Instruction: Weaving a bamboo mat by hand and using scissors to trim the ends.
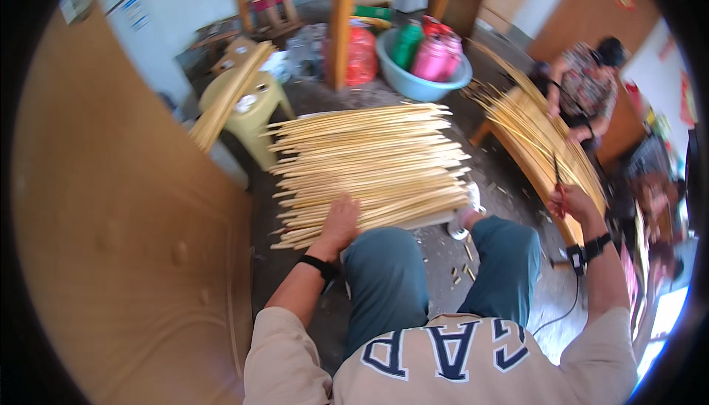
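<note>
In front of my knees a broad layer of long, pale yellow stalks [369,165] lies side by side on a low white surface, their ends uneven. My left hand [341,222] rests on the near left part of this layer, fingers stretched out and slightly blurred, gripping nothing that I can see. Off to the right, my right hand [577,204] is closed around the red handles of a pair of scissors [559,183], whose dark blades point up and away. This hand is beside a wooden bench with more stalks, apart from the layer in front of me.
Another person [587,87] works behind the wooden bench [528,165], which carries loose stalks [546,128]. A yellow stool [255,120] with a bundle stands left. A blue basin [421,89] holds green and pink flasks. A wooden panel [133,242] rises at left; cut bits [467,257] litter the floor.
</note>
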A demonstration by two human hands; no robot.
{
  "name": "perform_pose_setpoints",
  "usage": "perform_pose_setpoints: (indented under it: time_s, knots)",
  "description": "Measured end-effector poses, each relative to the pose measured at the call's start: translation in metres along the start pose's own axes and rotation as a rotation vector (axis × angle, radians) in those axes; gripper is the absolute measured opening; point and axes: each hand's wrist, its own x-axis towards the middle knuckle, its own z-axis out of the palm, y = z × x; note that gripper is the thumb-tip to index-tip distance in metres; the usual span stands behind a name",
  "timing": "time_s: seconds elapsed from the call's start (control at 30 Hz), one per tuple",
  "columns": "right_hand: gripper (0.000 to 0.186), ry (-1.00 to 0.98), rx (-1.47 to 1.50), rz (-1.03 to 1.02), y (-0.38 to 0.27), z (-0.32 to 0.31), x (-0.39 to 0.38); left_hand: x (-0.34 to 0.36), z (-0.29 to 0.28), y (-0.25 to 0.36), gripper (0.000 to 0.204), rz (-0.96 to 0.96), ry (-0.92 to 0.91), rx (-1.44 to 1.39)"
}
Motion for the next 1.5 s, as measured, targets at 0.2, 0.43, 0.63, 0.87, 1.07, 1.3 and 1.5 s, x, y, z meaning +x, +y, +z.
perform_pose_setpoints:
  time_s: [0.2, 0.43, 0.63, 0.87, 1.07, 1.3, 1.5]
  knots:
    - [0.018, -0.006, -0.154, -0.028, 0.035, -0.034, -0.004, 0.007, 0.019, 0.0, 0.057, -0.065, -0.098, 0.032]
    - [0.02, -0.089, -0.113, -0.089, 0.095, -0.001, 0.064, 0.007, 0.018, 0.009, 0.06, -0.001, -0.23, -0.022]
    - [0.028, -0.212, -0.325, -0.2, 0.16, 0.063, 0.149, 0.031, 0.004, 0.021, 0.071, -0.011, -0.365, 0.003]
    - [0.036, -0.141, 0.043, -0.16, 0.177, 0.129, 0.209, 0.036, -0.011, 0.028, 0.071, -0.064, -0.467, -0.022]
    - [0.025, -0.278, 0.36, -0.01, 0.169, 0.144, 0.212, 0.041, -0.011, 0.025, 0.056, -0.055, -0.496, -0.114]
    - [0.022, -0.304, 0.406, -0.065, 0.162, 0.136, 0.195, 0.048, -0.008, 0.04, 0.05, 0.029, -0.449, -0.138]
    - [0.02, -0.381, 0.436, 0.027, 0.158, 0.141, 0.195, 0.045, -0.006, 0.053, 0.058, 0.004, -0.417, -0.118]
